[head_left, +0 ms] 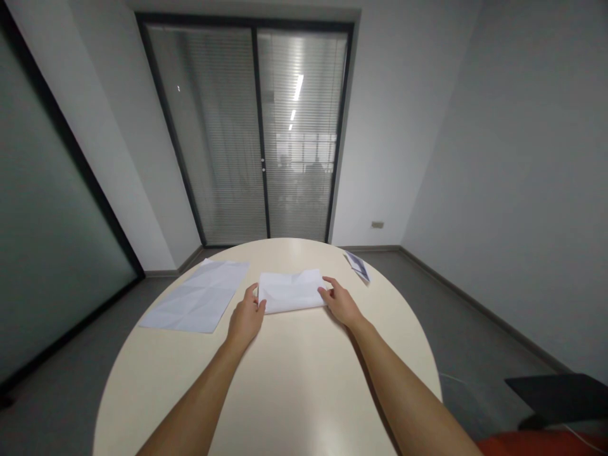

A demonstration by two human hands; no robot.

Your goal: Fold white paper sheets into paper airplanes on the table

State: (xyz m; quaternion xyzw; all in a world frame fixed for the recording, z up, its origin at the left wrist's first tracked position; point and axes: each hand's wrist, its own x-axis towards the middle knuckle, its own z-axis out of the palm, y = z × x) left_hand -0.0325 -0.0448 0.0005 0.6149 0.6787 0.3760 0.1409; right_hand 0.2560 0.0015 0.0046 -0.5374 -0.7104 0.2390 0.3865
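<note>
A folded sheet of white paper [291, 292] lies in front of me, near the middle of the round table. My left hand [247, 315] has its thumb and fingers closed on the paper's left edge. At the opposite edge, my right hand [341, 301] pinches the right end between thumb and fingers. The sheet looks wide and short, with a crease showing along its top. To the left of my left hand rests a larger creased white sheet [202, 296], spread flat and untouched.
The cream round table [285, 380] fills the lower middle. A small folded printed card [358, 266] sits near its right edge. Beyond stand glass doors with blinds [259, 139]. At lower right is a dark flat object [560, 396] above something red [536, 443].
</note>
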